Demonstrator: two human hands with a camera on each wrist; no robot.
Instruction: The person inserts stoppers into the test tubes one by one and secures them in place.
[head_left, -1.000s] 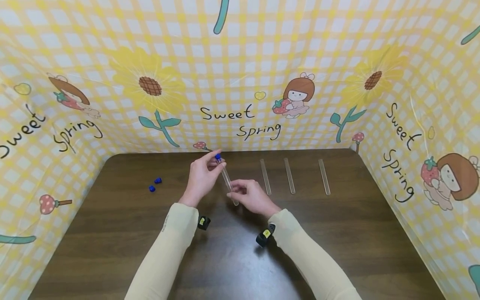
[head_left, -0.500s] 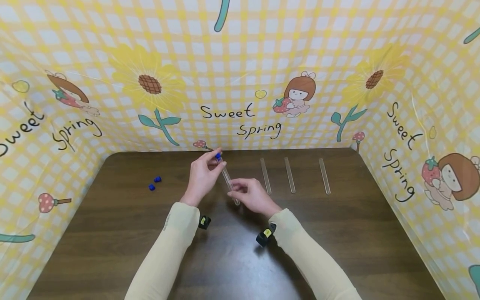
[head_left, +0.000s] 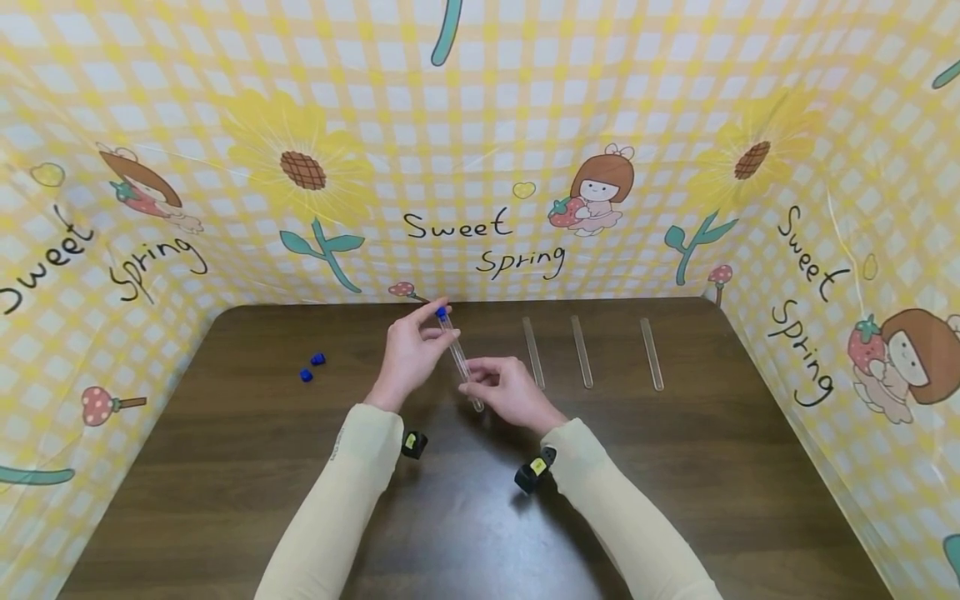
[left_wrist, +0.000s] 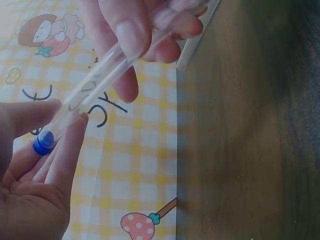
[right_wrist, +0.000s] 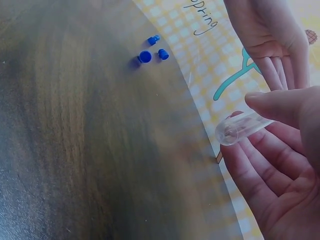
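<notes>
A clear test tube [head_left: 460, 354] is held tilted between both hands above the table, its far end closed with a blue stopper [left_wrist: 44, 142]. My left hand [head_left: 408, 354] pinches the tube between thumb and fingers just below the stopper, as the left wrist view shows. With thumb and fingertips, my right hand [head_left: 512, 393] grips it near the lower end. The rounded bottom [right_wrist: 230, 131] pokes out past the right thumb in the right wrist view. To the right of the hands lie a test tube [head_left: 533, 352], a second tube [head_left: 582, 352] and a third tube [head_left: 652, 354], unstoppered.
Loose blue stoppers lie on the left of the brown table [head_left: 225, 467]: one stopper [head_left: 318, 359] beside another stopper [head_left: 306, 376]. The right wrist view shows three, including a larger-looking stopper [right_wrist: 144, 57]. A checked cloth wall [head_left: 457, 150] rises behind the table's back edge.
Both hands keep hold of the same tube in nearly the same place. The left thumb and fingers have shifted slightly on the tube; the head view has moved a little.
</notes>
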